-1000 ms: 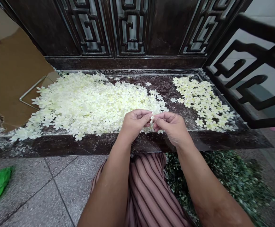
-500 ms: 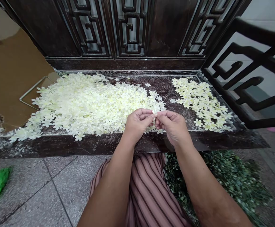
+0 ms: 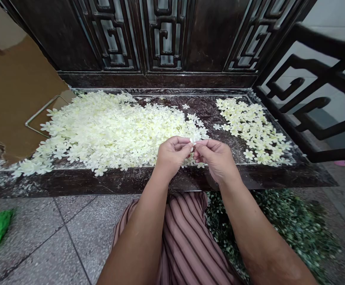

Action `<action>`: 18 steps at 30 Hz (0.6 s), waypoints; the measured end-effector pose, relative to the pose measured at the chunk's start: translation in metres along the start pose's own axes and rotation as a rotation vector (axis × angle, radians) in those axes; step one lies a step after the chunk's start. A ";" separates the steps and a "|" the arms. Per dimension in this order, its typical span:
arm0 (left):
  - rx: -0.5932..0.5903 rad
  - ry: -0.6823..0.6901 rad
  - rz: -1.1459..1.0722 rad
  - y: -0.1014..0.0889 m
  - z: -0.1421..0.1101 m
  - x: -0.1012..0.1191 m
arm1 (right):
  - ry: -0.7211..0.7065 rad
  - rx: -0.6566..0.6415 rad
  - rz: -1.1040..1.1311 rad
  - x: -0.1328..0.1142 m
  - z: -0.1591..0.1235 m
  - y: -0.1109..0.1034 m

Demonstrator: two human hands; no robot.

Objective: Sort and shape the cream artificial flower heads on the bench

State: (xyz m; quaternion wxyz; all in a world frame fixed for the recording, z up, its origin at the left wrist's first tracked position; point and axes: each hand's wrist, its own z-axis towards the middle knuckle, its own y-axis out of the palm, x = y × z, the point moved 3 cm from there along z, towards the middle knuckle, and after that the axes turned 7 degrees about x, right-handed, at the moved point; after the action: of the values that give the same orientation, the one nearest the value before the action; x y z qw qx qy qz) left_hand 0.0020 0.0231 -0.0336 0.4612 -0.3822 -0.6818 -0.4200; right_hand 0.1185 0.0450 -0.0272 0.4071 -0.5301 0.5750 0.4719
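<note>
Dark polished wooden desk below, left hand and right hand pinch one small white flower, petals now above the fingertips, no longer below!

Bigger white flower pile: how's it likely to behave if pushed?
The bigger pile would likely spread rather than move as one: loose flowers lie at its edge. They look light, being small and thin-petalled. Rolling seems unlikely: their open shapes look flat.

Bench holds flower heap left, flower patch right.
</note>
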 end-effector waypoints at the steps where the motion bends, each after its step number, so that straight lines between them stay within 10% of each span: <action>1: -0.002 0.012 0.006 0.000 0.000 0.000 | 0.002 -0.001 0.002 0.000 0.000 0.000; 18: 0.048 0.129 0.123 -0.004 0.004 -0.005 | -0.032 0.055 0.050 0.001 0.001 -0.002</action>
State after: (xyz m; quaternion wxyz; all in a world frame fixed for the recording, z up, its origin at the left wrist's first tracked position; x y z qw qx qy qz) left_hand -0.0014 0.0252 -0.0399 0.5381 -0.3843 -0.6358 -0.3981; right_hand 0.1199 0.0462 -0.0287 0.4188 -0.4966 0.5941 0.4745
